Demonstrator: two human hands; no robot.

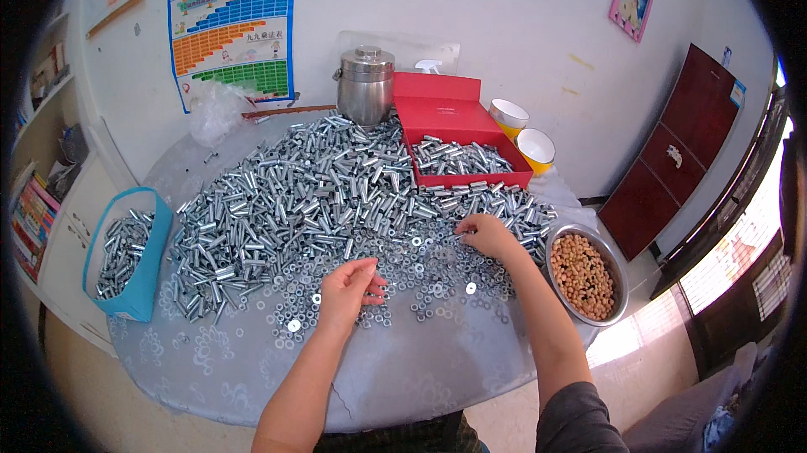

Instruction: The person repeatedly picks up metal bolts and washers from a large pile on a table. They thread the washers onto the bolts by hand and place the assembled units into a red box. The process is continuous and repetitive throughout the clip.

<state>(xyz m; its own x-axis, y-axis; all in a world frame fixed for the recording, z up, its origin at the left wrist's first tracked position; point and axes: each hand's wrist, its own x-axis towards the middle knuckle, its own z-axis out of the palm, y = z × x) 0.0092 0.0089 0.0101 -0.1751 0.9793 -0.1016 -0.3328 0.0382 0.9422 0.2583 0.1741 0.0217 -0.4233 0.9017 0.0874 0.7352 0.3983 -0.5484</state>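
Note:
My left hand (345,292) hovers over the near part of a spread of small washers and nuts (420,272). Its fingers are loosely bent and a little apart, and no object shows in them. Further out and to the right, my right hand (487,236) reaches to where the washers meet a large heap of silver metal sleeves (294,192). Thumb and fingertips are pinched together there, with a small shiny bit at their tips that is too small to name. Two larger bright washers, one a pale disc (293,325), lie among the nearer pieces.
A blue fabric bin (151,272) of metal parts stands at the left. Behind the heap are a steel canister (366,87) and an open red box (521,171) holding more sleeves. A steel bowl (624,289) of brown nut-like pieces sits right of my right forearm. Two yellow-and-white bowls (535,147) stand behind.

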